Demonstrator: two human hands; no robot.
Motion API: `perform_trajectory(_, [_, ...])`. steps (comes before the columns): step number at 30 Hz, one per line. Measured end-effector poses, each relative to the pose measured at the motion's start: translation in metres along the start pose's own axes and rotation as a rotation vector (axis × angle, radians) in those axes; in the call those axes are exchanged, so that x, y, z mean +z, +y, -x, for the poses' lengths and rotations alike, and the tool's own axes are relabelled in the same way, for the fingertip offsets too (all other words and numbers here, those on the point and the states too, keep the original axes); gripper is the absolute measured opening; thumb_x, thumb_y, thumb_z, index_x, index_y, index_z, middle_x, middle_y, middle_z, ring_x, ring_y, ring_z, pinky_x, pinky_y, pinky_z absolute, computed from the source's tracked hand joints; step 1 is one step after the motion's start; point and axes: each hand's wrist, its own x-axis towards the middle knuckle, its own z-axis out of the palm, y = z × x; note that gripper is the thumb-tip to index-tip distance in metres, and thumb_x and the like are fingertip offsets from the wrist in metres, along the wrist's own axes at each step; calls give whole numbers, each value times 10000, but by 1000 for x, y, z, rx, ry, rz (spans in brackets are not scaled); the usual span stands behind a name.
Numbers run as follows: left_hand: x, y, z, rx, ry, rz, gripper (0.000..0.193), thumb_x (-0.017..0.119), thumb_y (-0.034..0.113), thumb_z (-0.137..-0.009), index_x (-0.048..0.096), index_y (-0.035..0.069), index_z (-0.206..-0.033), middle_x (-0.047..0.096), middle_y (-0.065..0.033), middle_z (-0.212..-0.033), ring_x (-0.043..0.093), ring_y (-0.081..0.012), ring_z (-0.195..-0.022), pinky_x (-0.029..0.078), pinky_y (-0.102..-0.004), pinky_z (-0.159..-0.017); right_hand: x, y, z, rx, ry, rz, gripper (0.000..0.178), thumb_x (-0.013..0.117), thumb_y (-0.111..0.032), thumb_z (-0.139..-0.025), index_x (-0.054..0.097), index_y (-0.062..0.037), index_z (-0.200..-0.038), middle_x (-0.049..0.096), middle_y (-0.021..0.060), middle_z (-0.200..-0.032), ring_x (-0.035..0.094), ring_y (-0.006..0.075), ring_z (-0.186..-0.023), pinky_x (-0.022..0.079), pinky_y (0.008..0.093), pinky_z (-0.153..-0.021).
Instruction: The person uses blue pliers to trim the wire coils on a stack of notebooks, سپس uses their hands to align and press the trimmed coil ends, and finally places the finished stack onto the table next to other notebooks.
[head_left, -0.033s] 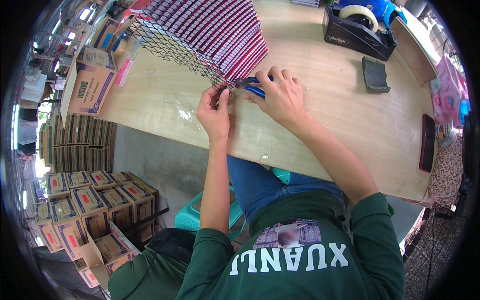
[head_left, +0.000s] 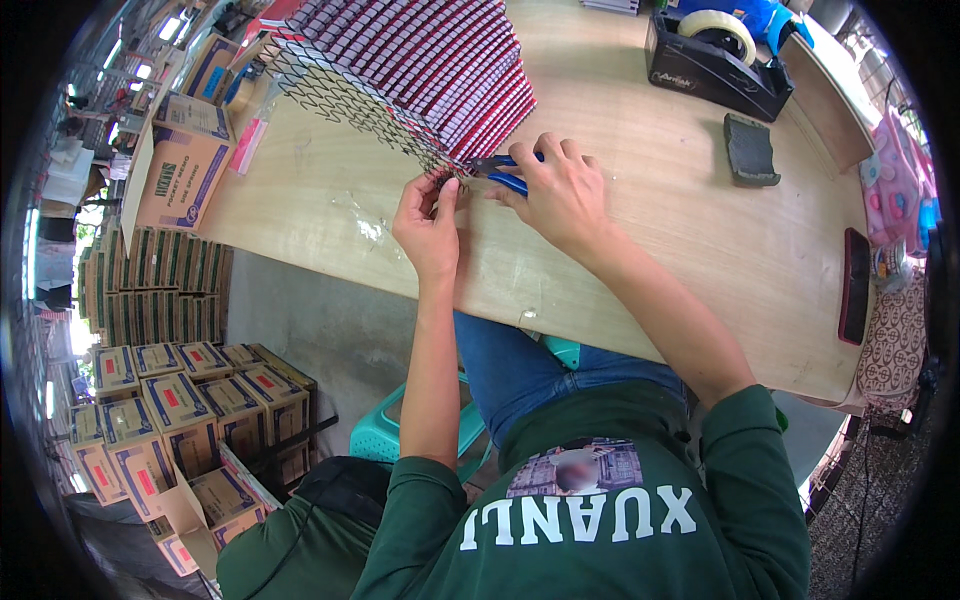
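A tall stack of spiral-bound notebooks (head_left: 400, 50) with red and white edges stands at the far middle of the table, dark wire coils (head_left: 335, 105) along its near left side. My right hand (head_left: 565, 195) is closed around blue-handled pliers (head_left: 508, 182), whose dark jaws reach the stack's near corner. Just left of the jaws, my left hand (head_left: 430, 225) pinches the wire ends of the coils at that same corner. Fingers and wire overlap there, so I cannot make out exactly what the jaws grip.
A black tape dispenser (head_left: 715, 70) and a dark grey block (head_left: 750, 150) are at the far right. By the right edge lies a dark red-rimmed flat object (head_left: 854, 285). Cartons (head_left: 180, 170) stand at the left, with more cartons (head_left: 185, 410) stacked below. Clear plastic scraps (head_left: 370, 228) lie left of my hands.
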Motion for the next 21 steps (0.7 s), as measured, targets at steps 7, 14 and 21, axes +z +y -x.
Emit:
perform_trajectory(7, [-3, -3, -3, -3, -9, -62, 195, 658, -13, -923, 612, -87, -1097, 678, -114, -1013, 658, -142, -876, 576, -277, -799, 3, 9, -7, 132, -293, -170, 542, 769, -537, -738, 647, -110, -1050, 639, 103, -965, 651, 284, -908, 475, 446, -674])
perform_trajectory(14, [-5, 6, -3, -4, 3, -5, 241, 694, -4, -898, 629, -69, -1121, 686, -94, -1003, 654, -127, -881, 552, -252, -772, -1, -1, -2, -6, 55, 4, 511, 765, -553, -738, 684, -123, -1002, 640, 58, -955, 656, 247, -855, 480, 419, -720])
perform_trajectory(21, [-7, 9, -7, -6, -11, -27, 251, 690, 0, -903, 634, -69, -1138, 689, -100, -1022, 656, -131, -872, 551, -253, -772, -4, -2, -14, 152, -309, -199, 520, 750, -546, -767, 672, -106, -1032, 644, 103, -981, 655, 278, -919, 483, 439, -735])
